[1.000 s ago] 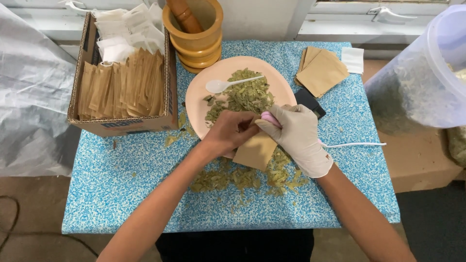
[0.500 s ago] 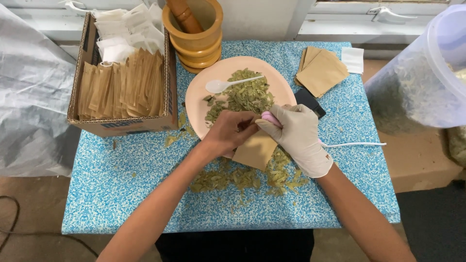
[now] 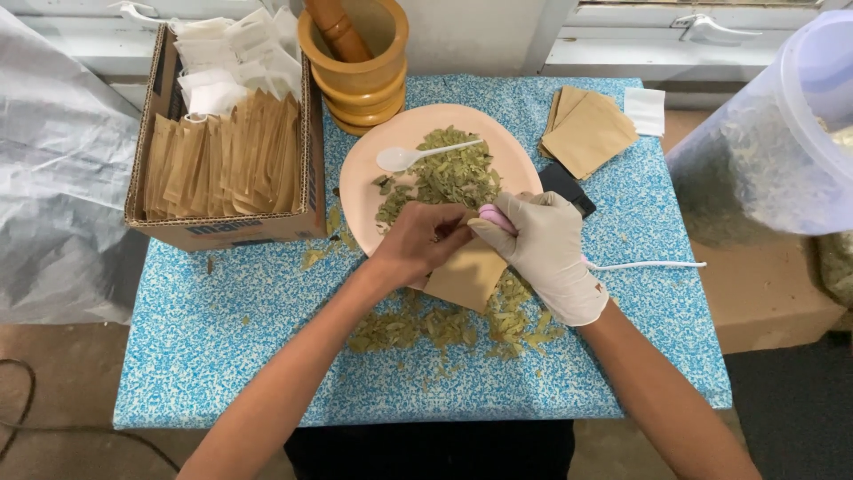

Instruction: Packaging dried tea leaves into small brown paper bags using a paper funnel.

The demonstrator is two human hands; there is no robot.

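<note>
My bare left hand [image 3: 418,242] grips the top edge of a small brown paper pouch [image 3: 466,277] at the near rim of a peach plate [image 3: 364,169]. My right hand [image 3: 546,253], in a white glove, is closed around a small pink tool [image 3: 491,216] with a white cord [image 3: 649,265], pressed to the pouch's top. The plate carries a heap of dried green leaves [image 3: 449,173] and a white plastic spoon [image 3: 413,155]. More leaves [image 3: 444,327] lie scattered on the blue speckled table below the pouch.
A cardboard box [image 3: 222,229] of brown and white pouches stands at the left. A wooden mortar with pestle [image 3: 355,53] sits behind the plate. Loose brown pouches [image 3: 588,132] and a white one [image 3: 646,108] lie at the back right. A large clear container [image 3: 782,133] is at the right.
</note>
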